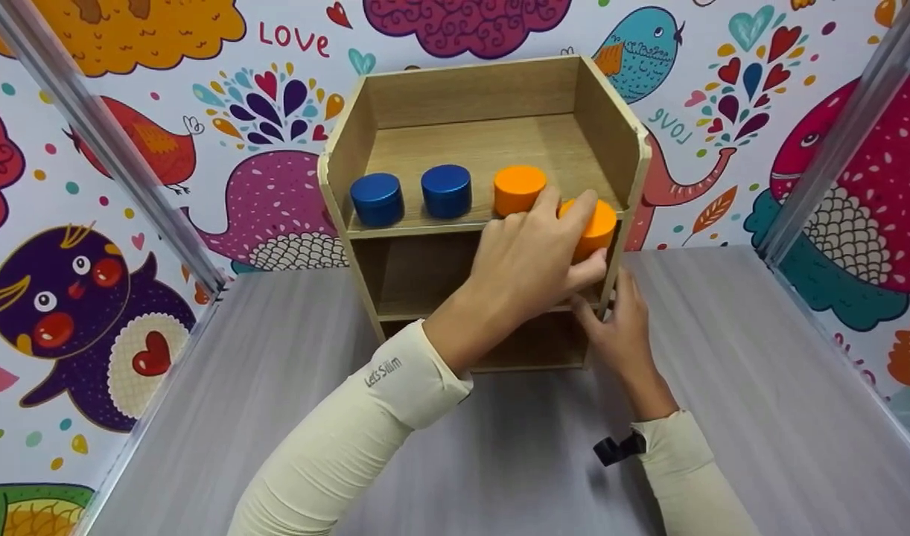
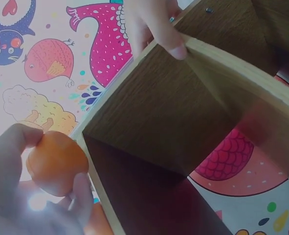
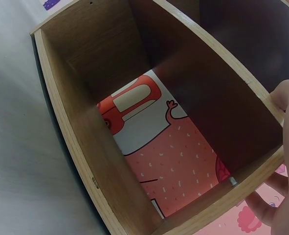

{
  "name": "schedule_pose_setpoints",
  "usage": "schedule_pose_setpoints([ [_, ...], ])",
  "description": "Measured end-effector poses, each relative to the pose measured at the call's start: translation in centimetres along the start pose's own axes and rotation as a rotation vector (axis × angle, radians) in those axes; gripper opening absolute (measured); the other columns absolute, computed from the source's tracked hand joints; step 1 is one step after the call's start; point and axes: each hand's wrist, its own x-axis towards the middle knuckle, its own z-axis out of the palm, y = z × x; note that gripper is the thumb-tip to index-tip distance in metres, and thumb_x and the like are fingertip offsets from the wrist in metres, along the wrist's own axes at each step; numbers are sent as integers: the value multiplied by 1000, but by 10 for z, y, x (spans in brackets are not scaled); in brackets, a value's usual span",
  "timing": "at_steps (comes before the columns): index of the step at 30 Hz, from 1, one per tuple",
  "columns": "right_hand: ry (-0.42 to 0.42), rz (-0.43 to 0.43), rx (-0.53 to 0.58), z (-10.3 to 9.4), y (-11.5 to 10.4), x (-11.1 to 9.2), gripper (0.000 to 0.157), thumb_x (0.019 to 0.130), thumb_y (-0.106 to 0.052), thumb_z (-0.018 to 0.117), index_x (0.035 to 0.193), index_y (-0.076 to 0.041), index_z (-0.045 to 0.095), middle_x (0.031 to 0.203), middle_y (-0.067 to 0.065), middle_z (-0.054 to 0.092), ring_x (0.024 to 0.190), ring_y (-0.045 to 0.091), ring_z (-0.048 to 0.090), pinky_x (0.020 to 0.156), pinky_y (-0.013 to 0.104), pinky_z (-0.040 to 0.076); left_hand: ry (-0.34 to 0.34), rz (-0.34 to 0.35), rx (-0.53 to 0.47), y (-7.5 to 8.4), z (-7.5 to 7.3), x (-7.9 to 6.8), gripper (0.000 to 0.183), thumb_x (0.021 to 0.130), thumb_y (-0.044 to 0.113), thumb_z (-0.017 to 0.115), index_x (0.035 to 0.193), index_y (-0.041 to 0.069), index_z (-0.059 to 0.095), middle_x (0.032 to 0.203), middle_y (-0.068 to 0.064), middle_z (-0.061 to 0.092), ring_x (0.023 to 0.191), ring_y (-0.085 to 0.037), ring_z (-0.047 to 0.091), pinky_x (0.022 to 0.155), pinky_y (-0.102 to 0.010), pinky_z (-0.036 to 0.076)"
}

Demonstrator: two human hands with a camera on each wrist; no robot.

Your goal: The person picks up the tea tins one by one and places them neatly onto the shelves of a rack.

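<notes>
A small orange round container (image 1: pixel 601 222) is at the right end of the wooden shelf unit's (image 1: pixel 485 135) top level. My left hand (image 1: pixel 526 253) grips it between thumb and fingers; the left wrist view shows the container (image 2: pixel 57 161) in that grasp. Just left of it stands another orange container (image 1: pixel 520 190), close to my fingers. Two blue round containers (image 1: pixel 377 199) stand along the same front edge, farther left. My right hand (image 1: pixel 623 331) holds the unit's right side, the thumb on the front edge and fingers around the outside, as the right wrist view shows.
The shelf unit has two lower compartments (image 1: pixel 429 272) with open fronts. It stands on a grey table (image 1: pixel 291 387), against a patterned wall (image 1: pixel 276 45). Metal frame posts (image 1: pixel 120 149) rise at both sides. A black device (image 1: pixel 620 449) sits at my right wrist.
</notes>
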Motion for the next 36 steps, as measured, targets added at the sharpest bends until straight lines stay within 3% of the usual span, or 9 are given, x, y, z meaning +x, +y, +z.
schedule_pose_setpoints([
  [5, -3, 9, -29, 0, -1, -1, 64, 82, -36, 69, 137, -32, 38, 115, -1, 51, 96, 15, 53, 76, 32, 52, 21, -8, 14, 2, -1, 5, 54, 87, 49, 47, 133, 21, 48, 97, -3, 56, 54, -14, 51, 50, -25, 47],
  [13, -14, 19, 0, -1, -2, -1, 65, 82, -37, 69, 138, -31, 37, 121, 3, 50, 106, 19, 52, 86, 48, 49, 18, -24, 21, 3, -2, 12, 58, 87, 50, 48, 137, 21, 45, 102, -4, 57, 56, -13, 52, 55, -24, 50],
  [21, -15, 30, 3, -1, -2, -2, 65, 81, -38, 69, 137, -36, 36, 122, 1, 50, 110, 18, 52, 88, 49, 48, 24, -40, 45, 4, -1, 16, 56, 87, 49, 48, 136, 20, 45, 99, -5, 56, 53, -14, 50, 55, -24, 51],
  [36, 5, -23, -13, -1, -2, -1, 66, 81, -32, 70, 139, -26, 39, 119, 6, 51, 104, 21, 54, 83, 49, 49, 66, -63, 67, 1, 6, 21, 59, 87, 46, 49, 140, 19, 43, 109, -8, 59, 54, -17, 55, 53, -27, 52],
])
